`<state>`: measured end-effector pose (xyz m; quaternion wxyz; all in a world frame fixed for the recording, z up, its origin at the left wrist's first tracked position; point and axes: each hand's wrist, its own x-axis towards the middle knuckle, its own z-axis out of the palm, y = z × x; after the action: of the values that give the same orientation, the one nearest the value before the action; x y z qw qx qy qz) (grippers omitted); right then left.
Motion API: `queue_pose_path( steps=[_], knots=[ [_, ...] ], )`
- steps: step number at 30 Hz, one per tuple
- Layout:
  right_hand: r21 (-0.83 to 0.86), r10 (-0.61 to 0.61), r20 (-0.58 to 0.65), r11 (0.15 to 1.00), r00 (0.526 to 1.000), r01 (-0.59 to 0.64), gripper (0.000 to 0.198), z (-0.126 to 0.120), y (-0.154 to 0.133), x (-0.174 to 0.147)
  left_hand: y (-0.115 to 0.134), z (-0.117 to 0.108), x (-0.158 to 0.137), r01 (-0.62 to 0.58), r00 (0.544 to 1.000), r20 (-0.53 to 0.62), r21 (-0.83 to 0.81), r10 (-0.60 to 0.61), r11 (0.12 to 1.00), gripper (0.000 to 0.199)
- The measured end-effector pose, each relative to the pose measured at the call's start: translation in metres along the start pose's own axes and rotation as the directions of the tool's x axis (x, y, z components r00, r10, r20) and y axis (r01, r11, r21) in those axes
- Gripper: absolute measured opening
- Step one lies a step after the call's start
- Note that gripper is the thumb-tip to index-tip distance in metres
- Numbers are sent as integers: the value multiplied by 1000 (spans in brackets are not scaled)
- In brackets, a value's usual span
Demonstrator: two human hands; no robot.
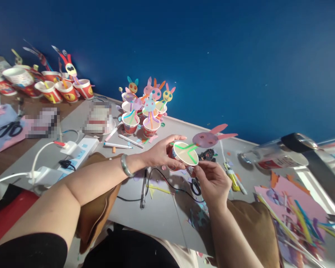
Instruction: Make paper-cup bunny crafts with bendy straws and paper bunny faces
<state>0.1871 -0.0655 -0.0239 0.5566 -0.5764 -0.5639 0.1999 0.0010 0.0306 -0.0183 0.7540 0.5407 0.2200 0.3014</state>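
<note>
My left hand (pixel 169 152) wraps round a paper cup (pixel 185 153), which is tilted so that its open mouth faces me. Green strips (pixel 192 152), bent like pipe cleaners, run across the mouth to the rim. They join a purple oval rabbit head (pixel 205 140) with long pink ears, which sticks out beyond the cup to the right. The fingertips of my right hand (pixel 213 180) close together at the cup's lower right rim, beside the end of one green strip. What lies between those fingertips is partly hidden.
Several finished rabbit cups (pixel 151 124) stand near the blue wall, with more red cups (pixel 83 89) at far left. Markers (pixel 118 145), a power strip (pixel 80 156), a black cable (pixel 167 179), scissors (pixel 195 187) and a glue bottle (pixel 232 178) lie around. Pipe cleaners (pixel 301 217) are piled at right.
</note>
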Motion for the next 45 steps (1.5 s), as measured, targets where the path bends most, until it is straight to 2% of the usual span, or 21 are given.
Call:
queue_pose_path(
  steps=[8,14,18,25,31,33,37,41,43,45],
  knots=[
    [15,37,14,999,999,-37,18,-1,6,1,-6,-3,1,-12,999,-33,80,15,997,105],
    [40,49,30,998,998,-50,19,-4,11,4,-7,-9,1,-69,998,11,192,69,979,92],
    [64,38,73,997,997,-42,19,-6,14,6,-4,-15,3,-94,995,53,145,87,985,87],
    [102,67,80,992,995,-75,18,-6,18,9,3,-25,5,-55,997,-52,112,61,992,69],
    [128,103,39,986,994,-107,26,-5,18,15,5,-23,1,-56,997,61,152,47,987,74],
    [118,88,36,989,995,-92,27,-5,19,15,4,-22,1,-72,997,48,153,66,986,69],
    [52,11,38,999,999,-13,22,-7,24,10,4,-24,4,-164,983,-45,205,177,965,51],
    [-142,-161,85,975,983,172,10,-10,27,6,1,-27,7,-240,966,-13,318,258,917,31],
    [-258,-284,132,915,950,309,5,-10,25,6,-1,-27,7,-287,953,30,416,303,863,29],
    [-327,-412,190,829,891,453,1,-10,21,8,-3,-27,7,-367,922,92,520,376,772,30]
  ],
)
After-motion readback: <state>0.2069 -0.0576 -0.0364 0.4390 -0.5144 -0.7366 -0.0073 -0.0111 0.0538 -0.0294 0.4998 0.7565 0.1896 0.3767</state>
